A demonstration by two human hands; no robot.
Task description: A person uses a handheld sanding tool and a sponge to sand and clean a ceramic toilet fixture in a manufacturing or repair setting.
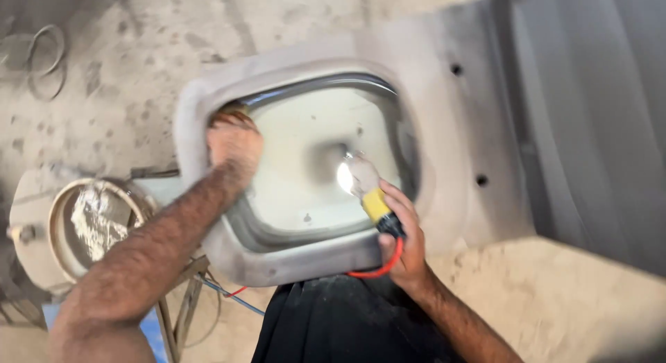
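Observation:
A grey primed vehicle body panel (444,127) has a large rounded recess (305,169) with a pale inner surface. My left hand (234,144) presses a brownish abrasive pad (232,117) against the upper left inner edge of the recess. My right hand (406,235) grips a lamp holder (378,207) with a yellow collar and a lit bulb (354,176), held just in front of the recess. A red cable (378,269) loops under that hand.
A round dusty tin (94,224) with a shiny inside stands at lower left on a stand. Thin wires (229,294) trail below the panel. Black cloth (333,321) lies at bottom centre. The dusty floor (555,300) is at right.

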